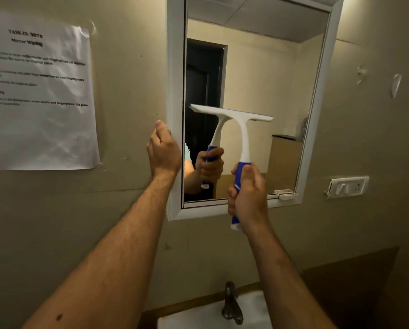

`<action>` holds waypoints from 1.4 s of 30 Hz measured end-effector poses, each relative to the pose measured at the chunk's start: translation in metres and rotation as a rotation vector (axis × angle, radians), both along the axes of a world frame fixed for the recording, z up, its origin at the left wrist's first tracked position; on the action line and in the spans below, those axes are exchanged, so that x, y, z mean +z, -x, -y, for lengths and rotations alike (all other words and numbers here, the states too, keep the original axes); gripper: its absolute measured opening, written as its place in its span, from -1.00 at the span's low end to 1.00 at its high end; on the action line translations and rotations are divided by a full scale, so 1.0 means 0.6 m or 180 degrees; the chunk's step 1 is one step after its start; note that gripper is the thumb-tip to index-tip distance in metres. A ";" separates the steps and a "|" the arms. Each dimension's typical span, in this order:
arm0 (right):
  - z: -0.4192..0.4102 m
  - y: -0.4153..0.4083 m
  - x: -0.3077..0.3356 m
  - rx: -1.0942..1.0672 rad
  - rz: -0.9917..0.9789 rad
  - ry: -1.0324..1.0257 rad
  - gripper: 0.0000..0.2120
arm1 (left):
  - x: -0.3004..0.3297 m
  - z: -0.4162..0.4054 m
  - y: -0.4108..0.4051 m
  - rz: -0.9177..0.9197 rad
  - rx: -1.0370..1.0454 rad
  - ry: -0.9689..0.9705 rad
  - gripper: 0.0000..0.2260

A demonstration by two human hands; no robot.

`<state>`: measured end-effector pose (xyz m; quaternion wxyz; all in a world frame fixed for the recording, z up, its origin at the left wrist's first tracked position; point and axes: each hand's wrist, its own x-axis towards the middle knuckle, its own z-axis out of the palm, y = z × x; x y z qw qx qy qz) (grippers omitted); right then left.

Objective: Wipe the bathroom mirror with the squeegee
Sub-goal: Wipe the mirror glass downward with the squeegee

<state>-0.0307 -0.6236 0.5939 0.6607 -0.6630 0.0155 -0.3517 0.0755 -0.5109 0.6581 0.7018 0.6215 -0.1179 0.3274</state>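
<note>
1. My right hand (248, 193) is clenched around the blue grip of the squeegee (240, 138); its white blade lies against the mirror (258, 67) glass, mid-height, tilted down to the right.
2. My left hand (163, 150) clasps the mirror's white frame (175, 67) at its left edge.
3. Below: tap (230, 302) and basin (198, 317). Printed sheet (39, 91) on the wall at left.

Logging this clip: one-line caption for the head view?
Right hand presses squeegee to the mirror; left hand steadies its frame.
</note>
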 end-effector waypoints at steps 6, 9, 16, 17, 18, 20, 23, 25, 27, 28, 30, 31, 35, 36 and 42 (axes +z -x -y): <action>-0.011 0.013 -0.065 -0.0006 -0.0121 -0.0043 -0.76 | -0.006 0.000 0.009 -0.0066 -0.0025 -0.0099 -0.63; -0.011 0.017 -0.102 0.0010 -0.0254 -0.0007 -0.72 | -0.005 -0.004 0.005 -0.0067 -0.0077 -0.0042 -0.63; -0.013 0.007 0.006 -0.0026 0.0106 0.0057 -0.71 | 0.001 -0.002 0.009 -0.0178 -0.0054 -0.0088 -0.56; -0.010 -0.003 0.037 -0.0099 0.0175 0.0136 -0.70 | -0.001 -0.001 0.010 -0.0166 -0.0075 -0.0099 -0.56; -0.008 -0.012 0.066 -0.0165 0.0214 0.0214 -0.69 | -0.002 0.001 0.010 -0.0166 -0.0122 -0.0105 -0.56; -0.003 -0.028 0.102 -0.0227 0.0266 0.0289 -0.70 | -0.002 0.004 0.013 -0.0192 -0.0189 -0.0102 -0.57; 0.004 -0.034 0.094 -0.0322 0.0236 0.0408 -0.70 | -0.008 0.006 0.007 -0.0202 -0.0157 -0.0175 -0.60; 0.006 -0.033 0.071 -0.0364 0.0227 0.0472 -0.71 | -0.002 0.007 0.004 -0.0188 -0.0066 -0.0223 -0.64; 0.006 -0.033 0.055 -0.0339 0.0241 0.0538 -0.72 | 0.009 0.002 0.007 -0.0215 -0.0092 -0.0203 -0.65; 0.006 -0.031 0.049 -0.0307 0.0235 0.0562 -0.72 | 0.011 -0.002 0.004 -0.0225 -0.0157 -0.0197 -0.62; 0.005 -0.021 0.042 -0.0213 0.0218 0.0529 -0.71 | 0.009 -0.012 0.004 -0.0288 -0.0276 -0.0343 -0.54; 0.007 -0.016 0.042 -0.0201 0.0220 0.0509 -0.71 | 0.008 -0.016 0.004 -0.0305 -0.0329 -0.0460 -0.52; 0.014 -0.015 0.095 -0.0277 0.0324 0.0570 -0.71 | 0.059 -0.031 -0.005 -0.0012 -0.0461 -0.0698 -0.50; 0.015 -0.018 0.111 -0.0224 0.0322 0.0579 -0.72 | 0.086 -0.033 -0.007 0.0087 -0.0445 -0.0732 -0.49; 0.007 -0.012 0.074 -0.0087 0.0238 0.0662 -0.71 | 0.225 -0.029 -0.012 0.0263 -0.0359 -0.0662 -0.39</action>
